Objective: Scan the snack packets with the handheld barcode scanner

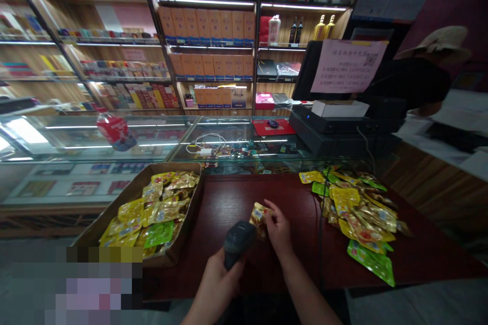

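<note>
on the dark red tabletop [229, 193], a gold packet [257, 212], lying roughly near to far, is pinched at its right edge by the right hand [279, 229]; just near-left of it, a scanner [239, 238] is gripped by the left hand's [220, 275] wrapped fingers.

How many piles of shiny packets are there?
2: one pile is inside the cardboard box at left; another pile lies on the dark red table at right. The right hand holds a separate gold packet. Packets underneath may be hidden.
</note>
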The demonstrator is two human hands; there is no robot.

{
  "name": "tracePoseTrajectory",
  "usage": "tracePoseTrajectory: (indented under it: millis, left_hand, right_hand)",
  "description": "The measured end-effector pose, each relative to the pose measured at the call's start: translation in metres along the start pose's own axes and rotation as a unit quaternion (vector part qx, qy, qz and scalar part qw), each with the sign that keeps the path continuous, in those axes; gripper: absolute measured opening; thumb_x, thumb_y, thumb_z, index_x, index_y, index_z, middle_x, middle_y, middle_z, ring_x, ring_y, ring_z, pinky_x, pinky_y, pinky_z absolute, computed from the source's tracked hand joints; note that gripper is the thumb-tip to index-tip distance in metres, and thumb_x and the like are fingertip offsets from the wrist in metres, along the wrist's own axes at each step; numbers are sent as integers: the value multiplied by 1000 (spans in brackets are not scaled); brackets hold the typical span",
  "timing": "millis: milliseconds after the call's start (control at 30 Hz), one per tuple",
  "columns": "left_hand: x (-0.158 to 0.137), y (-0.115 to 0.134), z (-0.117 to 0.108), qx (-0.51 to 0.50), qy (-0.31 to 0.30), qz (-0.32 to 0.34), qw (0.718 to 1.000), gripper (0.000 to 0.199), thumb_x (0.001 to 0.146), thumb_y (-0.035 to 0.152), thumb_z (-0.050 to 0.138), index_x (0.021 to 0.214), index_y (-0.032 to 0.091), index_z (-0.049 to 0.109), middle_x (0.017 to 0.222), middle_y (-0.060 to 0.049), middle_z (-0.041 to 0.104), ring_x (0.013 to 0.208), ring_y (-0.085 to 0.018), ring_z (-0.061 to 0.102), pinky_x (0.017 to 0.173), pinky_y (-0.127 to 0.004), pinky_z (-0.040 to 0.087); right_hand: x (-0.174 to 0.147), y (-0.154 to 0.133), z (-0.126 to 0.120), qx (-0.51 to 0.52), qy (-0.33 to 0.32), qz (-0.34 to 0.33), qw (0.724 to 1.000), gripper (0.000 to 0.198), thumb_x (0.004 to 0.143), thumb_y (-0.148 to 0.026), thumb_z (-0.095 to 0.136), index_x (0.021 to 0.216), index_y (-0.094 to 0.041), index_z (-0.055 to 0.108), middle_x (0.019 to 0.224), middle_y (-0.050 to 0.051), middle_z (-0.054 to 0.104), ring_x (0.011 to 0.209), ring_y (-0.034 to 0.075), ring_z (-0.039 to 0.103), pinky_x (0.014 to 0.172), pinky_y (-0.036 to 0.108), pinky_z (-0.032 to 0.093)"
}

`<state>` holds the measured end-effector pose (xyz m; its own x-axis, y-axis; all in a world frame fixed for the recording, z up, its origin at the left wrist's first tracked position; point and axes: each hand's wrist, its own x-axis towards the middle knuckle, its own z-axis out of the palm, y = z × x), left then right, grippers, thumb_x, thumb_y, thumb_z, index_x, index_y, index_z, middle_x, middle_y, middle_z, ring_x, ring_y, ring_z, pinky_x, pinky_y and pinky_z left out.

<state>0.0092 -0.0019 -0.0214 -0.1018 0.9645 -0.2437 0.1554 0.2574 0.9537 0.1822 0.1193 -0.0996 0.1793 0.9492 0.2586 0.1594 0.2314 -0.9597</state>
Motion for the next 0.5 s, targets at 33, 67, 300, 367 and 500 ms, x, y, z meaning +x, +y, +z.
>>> tracePoseTrajectory:
  millis: [33,67,300,367,500]
  left_hand:
    - [1,-5,-1,-24,3,-14,1000,25,76,42,63,74,18,58,48,5,54,37,-12,49,37,-21,36]
    - [2,-11,-2,-47,7,-29,998,28,74,45,64,71,18,56,46,5,54,34,-12,48,35,-21,36]
    - [19,-57,-9,-185,76,-57,978,47,60,61,74,66,18,55,46,1,58,29,-11,47,29,-21,35]
    - [20,-62,-10,-203,74,-56,975,51,59,64,75,67,18,56,47,1,59,29,-11,48,29,-22,36]
    - [21,-67,-12,-212,87,-55,972,53,59,67,75,64,17,57,43,2,56,29,-11,47,30,-21,37]
  right_hand:
    - [1,2,-1,3,11,16,1000,42,88,-42,58,122,-19,69,112,10,77,94,24,74,83,35,58]
    - [2,4,-3,11,22,34,999,43,86,-42,60,121,-18,70,110,11,78,91,25,74,81,36,58]
    - [25,-24,17,152,-37,150,976,41,68,-46,76,100,-19,77,96,8,80,80,26,74,62,33,60]
    - [36,-51,48,172,-105,143,969,41,68,-47,77,100,-20,76,95,7,79,78,24,74,59,31,60]
    - [57,-113,138,167,-182,84,965,34,80,-43,69,107,-22,73,98,5,78,78,20,74,63,33,62]
